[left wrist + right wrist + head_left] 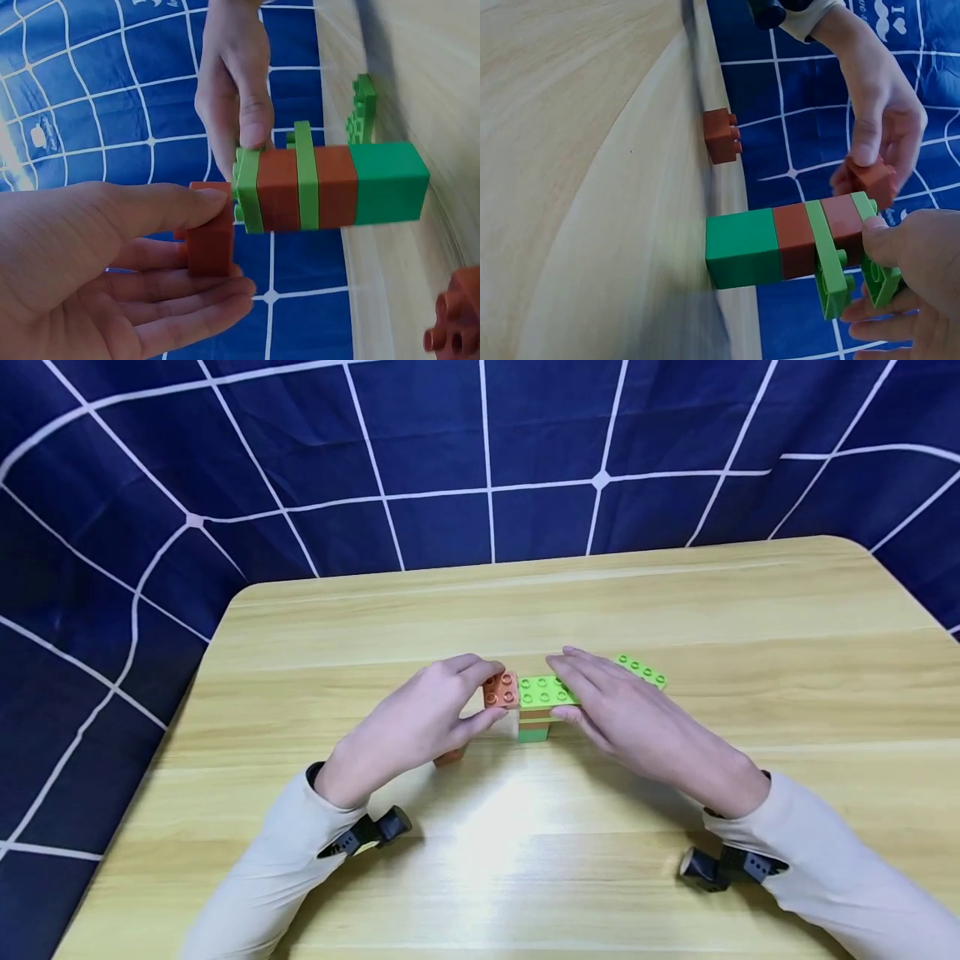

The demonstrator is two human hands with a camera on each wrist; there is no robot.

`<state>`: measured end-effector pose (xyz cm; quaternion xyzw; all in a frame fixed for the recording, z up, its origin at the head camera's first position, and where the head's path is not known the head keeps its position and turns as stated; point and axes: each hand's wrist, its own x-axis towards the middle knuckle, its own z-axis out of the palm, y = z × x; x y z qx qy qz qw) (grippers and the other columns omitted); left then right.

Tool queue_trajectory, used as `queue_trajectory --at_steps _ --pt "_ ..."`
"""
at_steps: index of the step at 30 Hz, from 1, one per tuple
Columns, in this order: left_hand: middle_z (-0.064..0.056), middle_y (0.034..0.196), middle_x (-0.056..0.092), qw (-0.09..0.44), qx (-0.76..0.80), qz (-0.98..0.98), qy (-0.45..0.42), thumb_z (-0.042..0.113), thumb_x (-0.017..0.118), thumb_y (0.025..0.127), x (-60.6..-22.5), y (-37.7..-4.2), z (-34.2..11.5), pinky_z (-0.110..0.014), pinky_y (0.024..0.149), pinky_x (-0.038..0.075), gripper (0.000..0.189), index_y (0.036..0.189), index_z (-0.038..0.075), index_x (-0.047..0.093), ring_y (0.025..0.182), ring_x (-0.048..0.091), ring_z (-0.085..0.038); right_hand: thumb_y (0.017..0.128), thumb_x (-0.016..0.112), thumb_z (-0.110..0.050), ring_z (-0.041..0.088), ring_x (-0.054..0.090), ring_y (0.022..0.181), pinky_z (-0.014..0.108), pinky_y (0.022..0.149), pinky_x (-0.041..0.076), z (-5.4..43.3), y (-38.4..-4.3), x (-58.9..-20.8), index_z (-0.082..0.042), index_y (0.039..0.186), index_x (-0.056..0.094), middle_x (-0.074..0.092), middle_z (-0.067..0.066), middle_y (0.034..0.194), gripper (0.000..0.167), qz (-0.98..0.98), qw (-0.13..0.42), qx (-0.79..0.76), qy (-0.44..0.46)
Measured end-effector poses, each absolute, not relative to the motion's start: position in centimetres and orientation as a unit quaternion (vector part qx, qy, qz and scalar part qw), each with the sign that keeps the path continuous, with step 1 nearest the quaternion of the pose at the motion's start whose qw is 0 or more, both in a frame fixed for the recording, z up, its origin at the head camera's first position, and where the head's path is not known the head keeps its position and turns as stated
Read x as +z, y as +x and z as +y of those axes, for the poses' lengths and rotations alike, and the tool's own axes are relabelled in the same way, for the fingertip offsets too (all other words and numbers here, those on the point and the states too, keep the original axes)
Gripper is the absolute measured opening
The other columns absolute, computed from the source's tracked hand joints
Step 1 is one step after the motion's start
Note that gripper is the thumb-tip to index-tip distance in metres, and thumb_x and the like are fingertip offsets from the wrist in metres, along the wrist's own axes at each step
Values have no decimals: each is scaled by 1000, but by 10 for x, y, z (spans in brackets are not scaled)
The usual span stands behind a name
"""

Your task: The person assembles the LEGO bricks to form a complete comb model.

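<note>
My left hand (416, 714) pinches a red-orange toy brick (210, 240) between thumb and fingers, studs facing up. It is held just left of the top of a brick tower. The tower has a dark green brick (390, 184) at its base, then red-orange bricks (279, 191) alternating with light green plates, one of them (307, 176) jutting out to the right. My right hand (648, 718) grips the topmost light green plate (536, 692), with the thumb on the near side and the fingers on the far side.
Another red-orange brick (450, 757) lies on the wooden table (480, 877) at the left, partly behind my left hand. A loose light green plate (642, 671) lies beyond my right hand. A dark blue cloth with white lines (435, 452) hangs behind the table.
</note>
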<state>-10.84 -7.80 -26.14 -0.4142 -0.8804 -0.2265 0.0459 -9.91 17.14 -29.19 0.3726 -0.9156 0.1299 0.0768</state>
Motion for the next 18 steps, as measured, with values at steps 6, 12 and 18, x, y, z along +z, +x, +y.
queue_trajectory --at_steps 6,12,18 --pt "-10 105 68 52 -258 -869 -420 15 68 91 -260 -111 -67 -23 87 54 35 118 -5 59 98 66 -18 104 44 -34 42 46 127 57 103 41 170 -100 -293 8 139 42 49 27 137 55 -915 83 135 370" --pt "-12 111 67 56 -240 -875 -416 19 67 93 -262 -115 -59 -25 89 53 37 120 -4 61 101 64 -20 103 45 -32 42 47 126 56 103 41 170 -101 -293 10 139 41 49 28 137 55 -910 82 149 377" --pt "-14 117 67 29 -273 -873 -403 24 65 94 -268 -119 -60 -24 91 52 44 127 -4 58 106 64 -21 102 48 -32 40 44 130 54 107 38 167 -100 -289 7 143 37 46 26 141 58 -918 36 166 359"
